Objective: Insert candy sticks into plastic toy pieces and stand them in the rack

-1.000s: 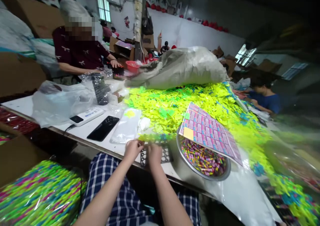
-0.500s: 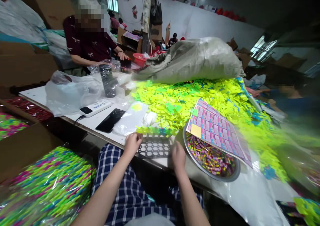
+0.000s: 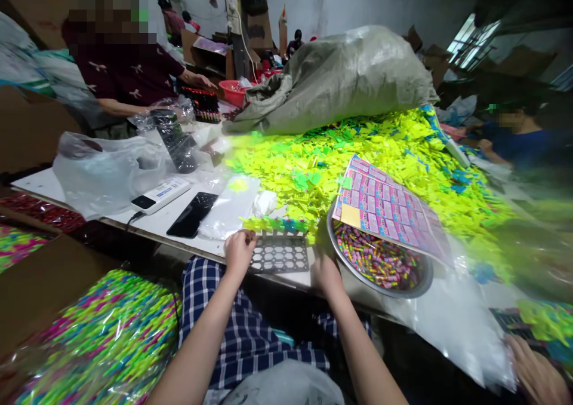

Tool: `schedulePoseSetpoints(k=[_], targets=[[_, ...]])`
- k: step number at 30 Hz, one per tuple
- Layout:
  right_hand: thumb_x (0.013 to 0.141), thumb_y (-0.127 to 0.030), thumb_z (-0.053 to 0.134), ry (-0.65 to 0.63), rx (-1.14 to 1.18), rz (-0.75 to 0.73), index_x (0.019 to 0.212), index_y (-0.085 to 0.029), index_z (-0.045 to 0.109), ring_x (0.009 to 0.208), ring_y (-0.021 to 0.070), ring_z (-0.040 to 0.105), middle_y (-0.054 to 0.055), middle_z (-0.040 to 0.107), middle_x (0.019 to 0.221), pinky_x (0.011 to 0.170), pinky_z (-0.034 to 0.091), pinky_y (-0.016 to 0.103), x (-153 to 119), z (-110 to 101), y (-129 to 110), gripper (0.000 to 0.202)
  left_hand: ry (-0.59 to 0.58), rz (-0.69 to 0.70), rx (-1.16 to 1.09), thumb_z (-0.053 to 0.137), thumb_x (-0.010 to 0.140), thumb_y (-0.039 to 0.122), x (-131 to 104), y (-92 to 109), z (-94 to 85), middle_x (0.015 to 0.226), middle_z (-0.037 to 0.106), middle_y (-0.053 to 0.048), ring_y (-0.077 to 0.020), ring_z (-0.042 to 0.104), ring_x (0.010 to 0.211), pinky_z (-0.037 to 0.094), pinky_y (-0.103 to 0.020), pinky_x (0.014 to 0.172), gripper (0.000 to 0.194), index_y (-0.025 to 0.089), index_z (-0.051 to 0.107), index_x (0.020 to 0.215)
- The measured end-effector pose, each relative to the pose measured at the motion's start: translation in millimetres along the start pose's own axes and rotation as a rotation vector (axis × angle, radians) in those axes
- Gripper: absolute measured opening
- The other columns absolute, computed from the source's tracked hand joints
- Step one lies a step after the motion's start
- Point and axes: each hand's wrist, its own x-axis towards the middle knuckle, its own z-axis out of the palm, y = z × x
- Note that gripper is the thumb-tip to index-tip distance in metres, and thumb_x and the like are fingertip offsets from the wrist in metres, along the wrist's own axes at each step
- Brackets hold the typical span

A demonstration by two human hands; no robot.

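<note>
Left hand [image 3: 240, 253], fingers curled closed, holds the left end of the perforated tray [image 3: 280, 255] on the white table [image 3: 36, 181] — steadying it, seemingly; right hand [image 3: 327, 275] blurs beside the other end, hold unclear — the next move likely calls for a steady tray.

Print on pink sheet [image 3: 380, 208], white device [image 3: 166, 192] — unreadable.

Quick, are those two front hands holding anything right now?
Left hand: fingers curled at the holey tray's left end; a hold can't be confirmed.
Right hand: blurred, near the bowl; open or closed can't be told.
</note>
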Motion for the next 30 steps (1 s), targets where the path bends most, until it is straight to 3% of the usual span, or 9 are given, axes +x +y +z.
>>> schedulePoseSetpoints(k=[5,8,12,14,18,20,24,27,30], targets=[[0.079,-0.021,0.037,-0.011,0.147,0.171,0.096,-0.012,0.061,0.08,0.0234,0.061,0.015,0.066,0.084,0.071,0.045,0.029,-20,-7,4,0.031,-0.01,0.004,-0.044,0.053,0.074,0.038,4,-2,2.2,0.073,0.061,-0.005,-0.0215,0.055,0.074,0.04,-0.032,0.071,0.021,0.017,0.059,0.077],[0.078,-0.026,0.04,-0.021,0.248,0.213,0.093,-0.012,0.059,0.078,0.0232,0.061,0.014,0.065,0.086,0.07,0.047,0.031,-35,-11,5,0.029,-0.025,0.027,-0.098,0.056,0.073,0.036,1,-1,-6.0,0.075,0.062,-0.005,-0.0196,0.056,0.075,0.042,-0.029,0.073,0.022,0.017,0.06,0.082],[0.078,-0.034,0.044,-0.105,0.549,0.217,0.094,-0.014,0.056,0.07,0.019,0.06,0.008,0.064,0.083,0.059,0.047,0.026,-54,-17,4,0.028,0.103,-0.036,-0.18,0.045,0.081,0.034,-30,17,-26.2,0.094,0.059,-0.008,-0.0189,0.055,0.09,0.042,-0.03,0.083,0.031,0.014,0.054,0.104],[0.077,-0.037,0.049,-0.201,0.764,0.231,0.092,-0.016,0.056,0.06,0.0156,0.056,0.004,0.062,0.076,0.052,0.045,0.024,-60,-18,-2,0.027,0.131,-0.073,-0.318,0.044,0.083,0.033,-57,36,-32.5,0.093,0.059,-0.007,-0.0187,0.055,0.092,0.043,-0.032,0.085,0.027,0.018,0.057,0.1],[0.076,-0.037,0.054,-0.322,0.934,0.211,0.093,-0.017,0.059,0.062,0.0152,0.056,0.003,0.061,0.075,0.056,0.046,0.025,-62,-17,-21,0.027,-0.268,0.014,-0.626,0.051,0.079,0.032,-104,77,-27.9,0.092,0.062,-0.005,-0.0168,0.058,0.087,0.047,-0.031,0.081,0.02,0.021,0.062,0.092],[0.074,-0.035,0.056,-0.299,0.926,0.154,0.093,-0.017,0.06,0.073,0.0181,0.058,0.004,0.063,0.08,0.065,0.048,0.028,-60,-17,-30,0.026,-0.362,-0.011,-0.716,0.054,0.077,0.032,-115,88,-21.6,0.093,0.063,-0.005,-0.0166,0.059,0.086,0.048,-0.031,0.08,0.02,0.021,0.062,0.092],[0.074,-0.028,0.052,-0.291,0.896,0.131,0.075,-0.017,0.062,0.073,0.0187,0.059,0.002,0.062,0.069,0.07,0.047,0.03,-57,-20,-37,0.014,-0.348,-0.145,-0.773,0.057,0.075,0.032,-114,89,-17.4,0.09,0.064,-0.004,-0.0162,0.061,0.08,0.05,-0.031,0.076,0.025,0.021,0.06,0.097],[0.073,-0.026,0.051,-0.313,0.874,0.161,0.061,-0.017,0.06,0.068,0.0183,0.059,0.001,0.059,0.059,0.066,0.047,0.028,-55,-23,-41,0.018,-0.341,-0.074,-0.738,0.057,0.075,0.031,-107,89,-21.7,0.089,0.063,-0.004,-0.0166,0.06,0.08,0.049,-0.031,0.076,0.018,0.021,0.062,0.09],[0.071,-0.026,0.052,-0.285,0.885,0.196,0.069,-0.017,0.063,0.071,0.0193,0.059,0.002,0.064,0.068,0.065,0.048,0.028,-54,-23,-49,0.014,-0.327,0.011,-0.686,0.053,0.078,0.03,-106,98,-24.5,0.09,0.062,-0.005,-0.0179,0.057,0.088,0.046,-0.031,0.083,0.015,0.021,0.064,0.082]])
